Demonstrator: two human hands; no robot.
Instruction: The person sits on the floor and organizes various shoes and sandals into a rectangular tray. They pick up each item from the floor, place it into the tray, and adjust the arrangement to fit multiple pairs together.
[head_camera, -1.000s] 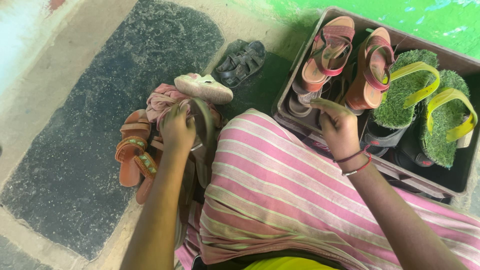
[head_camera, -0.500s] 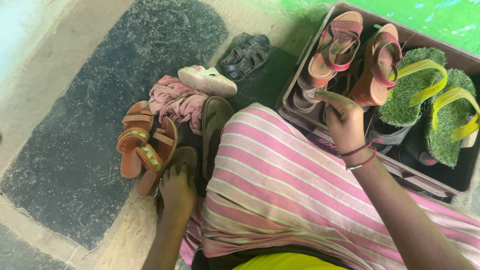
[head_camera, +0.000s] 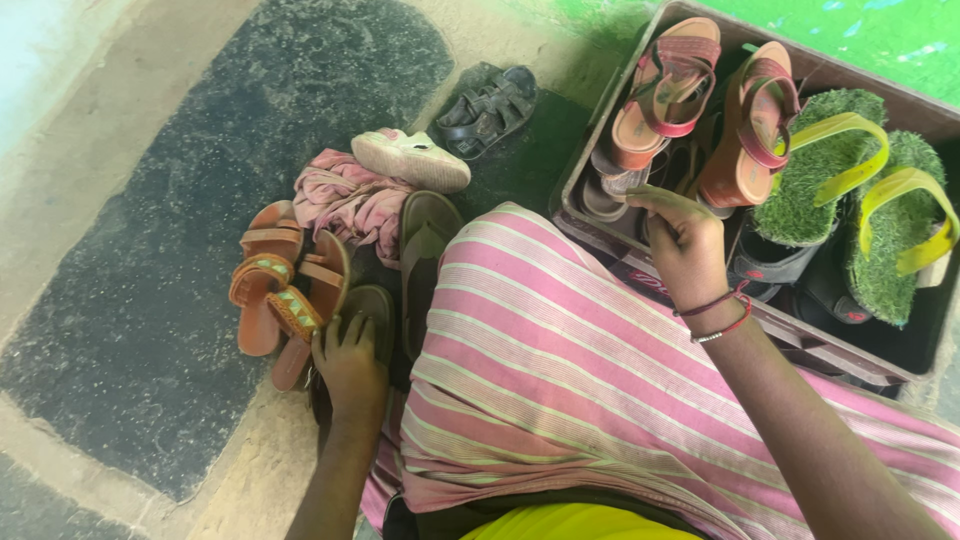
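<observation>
My left hand (head_camera: 350, 365) grips a dark olive sandal (head_camera: 372, 312) lying on the floor beside my pink striped knee (head_camera: 560, 340). Its mate, another olive sandal (head_camera: 424, 245), lies just beyond it. A pair of orange-brown sandals (head_camera: 275, 290) sits to the left of that hand. My right hand (head_camera: 683, 243) is curled over the near wall of a brown crate (head_camera: 610, 95), fingers closed on a shoe inside it that I cannot make out.
The crate holds red strappy wedges (head_camera: 665, 90), green grass-topped flip-flops with yellow straps (head_camera: 850, 175) and dark shoes. On the floor lie a pink cloth (head_camera: 345, 200), a white shoe (head_camera: 410, 160) and small black sandals (head_camera: 490, 110). A dark floor patch (head_camera: 200, 200) spreads left.
My left hand let go of the olive sandal near the pink cloth, dropped back toward me and closed on the nearer olive sandal. My right hand stayed at the crate.
</observation>
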